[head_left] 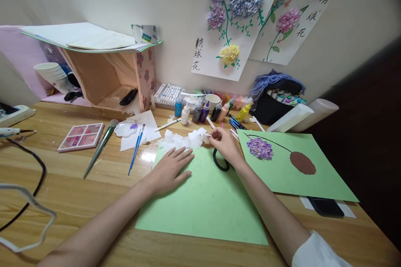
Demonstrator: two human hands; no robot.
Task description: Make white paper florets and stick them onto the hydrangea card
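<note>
My left hand (pixel 171 171) lies palm down, fingers stretched out, on a blank sheet of green paper (pixel 200 208). Torn white paper scraps (pixel 177 138) are heaped at the sheet's far edge, just beyond those fingertips. At the right end of the heap, my right hand (pixel 224 145) pinches a white paper scrap (pixel 205 134) between thumb and finger. Under its wrist shows a black loop (pixel 221 164), seemingly a scissors handle; the rest is hidden. Beside that arm, a second green sheet (pixel 294 181) bears a purple flower of crumpled bits (pixel 260 149) and a brown oval (pixel 303 162).
Several paint bottles (pixel 204 112) stand behind the scraps. On the left are paintbrushes (pixel 135 152), a big green-handled brush (pixel 100 149), a pink palette (pixel 82 137) and a white cable (pixel 34 200). A phone-like black slab (pixel 326 207) sticks out beneath the right sheet. Flower pictures (pixel 227 29) hang on the wall.
</note>
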